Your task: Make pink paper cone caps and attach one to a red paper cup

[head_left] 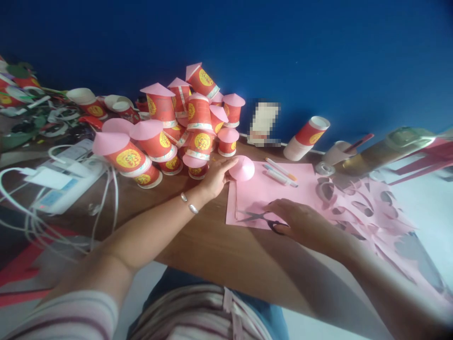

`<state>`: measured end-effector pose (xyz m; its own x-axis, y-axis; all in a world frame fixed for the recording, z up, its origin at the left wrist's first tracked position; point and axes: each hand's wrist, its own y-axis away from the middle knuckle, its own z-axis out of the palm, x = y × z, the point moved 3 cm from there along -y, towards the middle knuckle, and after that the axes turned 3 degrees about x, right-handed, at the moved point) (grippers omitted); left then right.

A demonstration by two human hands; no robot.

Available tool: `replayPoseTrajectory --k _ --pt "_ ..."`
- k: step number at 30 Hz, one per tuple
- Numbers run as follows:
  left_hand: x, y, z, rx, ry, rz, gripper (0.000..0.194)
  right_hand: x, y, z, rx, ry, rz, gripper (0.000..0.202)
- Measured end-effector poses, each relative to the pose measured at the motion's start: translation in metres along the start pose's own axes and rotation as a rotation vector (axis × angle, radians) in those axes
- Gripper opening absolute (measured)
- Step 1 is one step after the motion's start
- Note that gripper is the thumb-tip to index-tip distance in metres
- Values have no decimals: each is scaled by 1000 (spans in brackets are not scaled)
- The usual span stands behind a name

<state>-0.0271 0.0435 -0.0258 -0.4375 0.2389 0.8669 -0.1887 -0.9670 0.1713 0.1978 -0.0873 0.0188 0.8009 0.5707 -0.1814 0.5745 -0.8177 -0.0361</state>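
Observation:
My left hand (218, 176), with a silver bangle at its wrist, pinches the edge of a pink paper cone (242, 168) above the left edge of the pink paper sheets (300, 182). My right hand (288, 215) is closed around the dark handles of a pair of scissors (257, 216), which lie over the front of the sheets with the blades pointing left. A pencil (281, 169) and white pens (278, 177) rest on the sheets.
Several red cups (200, 111) with pink cone tops are piled behind my left hand. A white power strip (67, 184) with cables sits at left. Pink paper scraps (368, 208), a tape roll (324, 168) and a metal flask (382, 148) are at right, beneath a blue wall.

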Motion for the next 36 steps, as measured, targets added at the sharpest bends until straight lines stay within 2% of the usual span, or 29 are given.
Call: replayPoseTrajectory --k 3,5,7,9,12,14,19,22,25,28,32,36 --pt "2 1 3 -29 -5 4 48 6 11 -9 -3 -41 54 25" --pt "2 3 5 -55 1 -3 46 8 11 -12 57 -79 135 19" --pt "1 5 7 -88 11 -13 43 11 5 -12 170 -167 266 20" --pt "0 9 11 -134 27 -15 40 15 -7 -6 243 -413 406 26" --pt "-1 14 16 -201 19 -36 38 18 -30 9 307 -911 559 42" --pt "-2 16 18 -215 -4 -55 38 17 -44 19 270 -1107 579 43" --pt "-3 15 15 -216 20 -58 40 11 -55 36 391 -1444 582 39" --pt "-1 14 14 -222 42 -49 40 10 -53 42 457 -1481 594 38" --pt "-3 17 16 -270 -17 -95 40 11 -49 45 509 -1401 610 37" --pt "-4 20 20 -311 -87 -120 38 12 -46 47 508 -1354 616 36" --pt "-4 22 23 -344 -100 -99 36 13 -48 46 525 -1472 583 37" --pt "-3 24 25 -393 -125 -143 37 9 -52 41 532 -1582 549 40"
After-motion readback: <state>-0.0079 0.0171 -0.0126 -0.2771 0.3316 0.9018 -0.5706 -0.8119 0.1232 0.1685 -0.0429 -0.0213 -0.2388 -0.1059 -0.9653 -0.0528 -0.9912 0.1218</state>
